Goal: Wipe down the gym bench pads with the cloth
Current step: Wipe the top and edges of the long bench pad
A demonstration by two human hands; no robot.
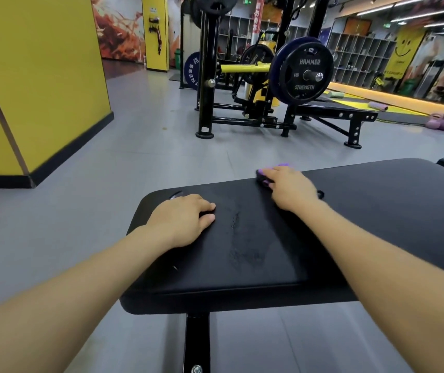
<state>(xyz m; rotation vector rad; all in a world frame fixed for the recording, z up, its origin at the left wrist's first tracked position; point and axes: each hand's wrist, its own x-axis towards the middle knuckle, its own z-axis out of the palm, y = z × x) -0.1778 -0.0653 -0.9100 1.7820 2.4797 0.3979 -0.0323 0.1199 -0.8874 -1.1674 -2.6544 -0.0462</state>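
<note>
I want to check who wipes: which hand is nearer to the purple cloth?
Right. The right hand lies on the purple cloth at the far edge of the bench pad. The left hand rests on the pad, apart from the cloth, nearer the pad's left end.

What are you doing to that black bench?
A person is wiping a gym bench. The right hand presses a purple cloth against the far edge of the black bench pad. The left hand rests flat on the pad near its end. A damp streak shows on the pad between the hands.
</note>
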